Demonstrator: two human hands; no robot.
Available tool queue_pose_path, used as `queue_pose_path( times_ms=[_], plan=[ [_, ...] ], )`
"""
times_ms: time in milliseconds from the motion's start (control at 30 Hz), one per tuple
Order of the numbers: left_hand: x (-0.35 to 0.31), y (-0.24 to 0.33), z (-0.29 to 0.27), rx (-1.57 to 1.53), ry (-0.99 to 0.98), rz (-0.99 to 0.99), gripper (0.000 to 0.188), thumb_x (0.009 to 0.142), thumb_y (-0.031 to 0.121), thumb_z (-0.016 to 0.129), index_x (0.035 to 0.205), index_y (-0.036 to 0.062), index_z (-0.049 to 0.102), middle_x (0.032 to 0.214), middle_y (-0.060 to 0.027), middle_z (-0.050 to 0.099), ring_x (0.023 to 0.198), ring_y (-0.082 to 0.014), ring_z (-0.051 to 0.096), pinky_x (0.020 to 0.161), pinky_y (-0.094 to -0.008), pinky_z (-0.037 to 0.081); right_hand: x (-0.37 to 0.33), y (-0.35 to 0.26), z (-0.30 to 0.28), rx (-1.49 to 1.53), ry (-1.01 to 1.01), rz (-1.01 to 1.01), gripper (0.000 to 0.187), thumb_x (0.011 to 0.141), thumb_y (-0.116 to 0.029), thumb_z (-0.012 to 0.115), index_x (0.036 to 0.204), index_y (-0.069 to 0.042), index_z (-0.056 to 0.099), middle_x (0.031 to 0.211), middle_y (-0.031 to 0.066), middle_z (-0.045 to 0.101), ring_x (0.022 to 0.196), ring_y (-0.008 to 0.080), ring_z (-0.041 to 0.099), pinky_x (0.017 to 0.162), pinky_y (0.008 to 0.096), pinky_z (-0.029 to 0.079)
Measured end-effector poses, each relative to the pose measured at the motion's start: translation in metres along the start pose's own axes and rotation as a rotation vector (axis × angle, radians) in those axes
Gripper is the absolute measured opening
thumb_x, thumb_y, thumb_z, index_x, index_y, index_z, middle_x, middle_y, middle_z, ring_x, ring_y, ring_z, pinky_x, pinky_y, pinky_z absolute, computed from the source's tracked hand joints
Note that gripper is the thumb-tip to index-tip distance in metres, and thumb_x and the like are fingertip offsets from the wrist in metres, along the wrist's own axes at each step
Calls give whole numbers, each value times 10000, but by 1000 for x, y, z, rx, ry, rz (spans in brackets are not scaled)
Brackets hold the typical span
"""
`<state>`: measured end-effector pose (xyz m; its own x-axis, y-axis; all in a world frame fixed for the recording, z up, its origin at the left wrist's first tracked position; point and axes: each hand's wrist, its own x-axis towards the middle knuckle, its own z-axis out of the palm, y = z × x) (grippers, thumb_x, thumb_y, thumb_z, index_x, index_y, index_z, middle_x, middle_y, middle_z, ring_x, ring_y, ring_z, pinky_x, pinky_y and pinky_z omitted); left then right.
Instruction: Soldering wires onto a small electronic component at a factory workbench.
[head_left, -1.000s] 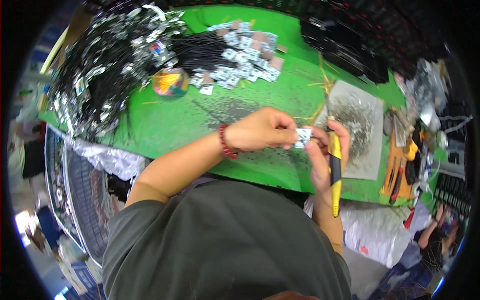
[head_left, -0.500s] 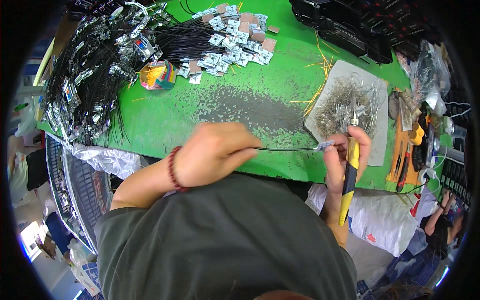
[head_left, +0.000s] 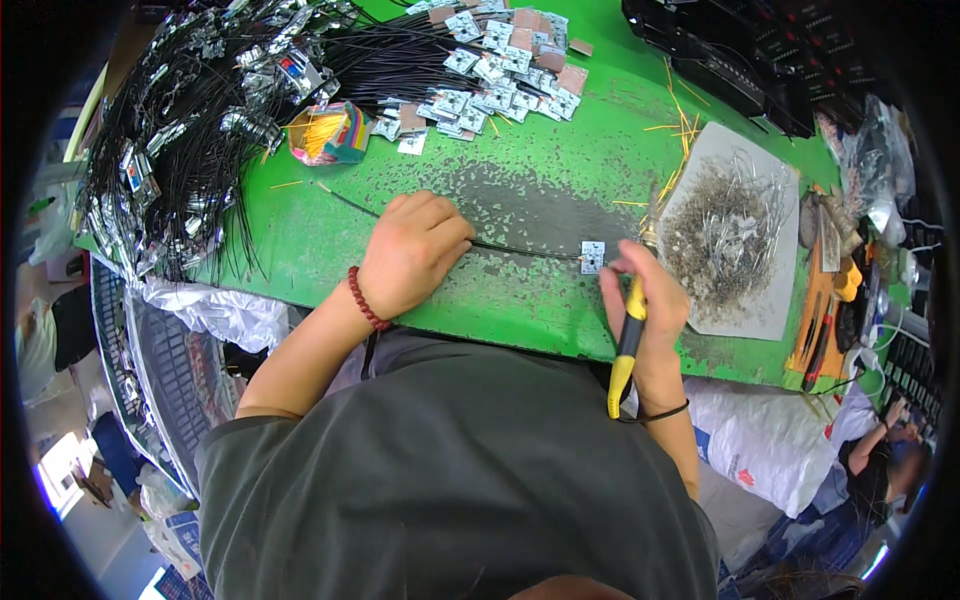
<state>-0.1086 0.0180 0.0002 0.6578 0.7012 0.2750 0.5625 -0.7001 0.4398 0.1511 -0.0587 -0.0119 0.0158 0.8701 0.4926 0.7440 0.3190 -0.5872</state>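
My left hand (head_left: 415, 250), wearing a red bead bracelet, is closed on a thin black cable (head_left: 525, 249). One cable end sticks out beyond the hand to the left. At the other end, a small white square circuit board (head_left: 592, 257) lies on the green table just left of my right fingers. My right hand (head_left: 655, 300) grips the yellow-and-black handle of a soldering iron (head_left: 627, 350). Its metal end points up and away, near the edge of a grey plate (head_left: 770, 318), and its black cord loops by my wrist. Thumb and forefinger are apart from the board.
On the plate is a heap of grey debris and wire scraps (head_left: 725, 235). Bundled black cables with boards (head_left: 500, 80) fill the far left, near a striped paper box (head_left: 335, 135) of thin yellow pieces. Hand tools (head_left: 820, 330) lie at the right edge; black parts (head_left: 720, 70) stand behind.
The circuit board has gone from my right fingers onto the table. My left hand has moved slightly away from my body with the cable. My right hand and soldering iron have shifted left.
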Motion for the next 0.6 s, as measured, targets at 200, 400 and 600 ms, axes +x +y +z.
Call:
queue_pose_path(
  times_ms=[200,400,600],
  plan=[
    [0,-15,-8,-157,-2,8,128,683,35,671,790,60,604,777,-71,577,752,-266,550,677,-370,431,7,3,13,18,-126,-110,367,631,21,709,966,-109,633,572,37,505,496,192,521,466,307,389],
    [-2,-79,-75,88,366,-335,87,765,103,625,814,31,630,747,-112,589,697,-283,587,618,-361,467,-4,5,4,184,1,97,279,744,40,655,1008,-24,592,787,122,661,737,202,667,669,303,520],
    [18,-134,-72,293,62,-319,120,757,116,632,849,42,651,802,-96,575,701,-239,590,619,-319,473,-8,4,-24,508,75,392,381,895,-275,544,1140,5,465,748,149,650,517,71,467,480,193,351]
  ],
)
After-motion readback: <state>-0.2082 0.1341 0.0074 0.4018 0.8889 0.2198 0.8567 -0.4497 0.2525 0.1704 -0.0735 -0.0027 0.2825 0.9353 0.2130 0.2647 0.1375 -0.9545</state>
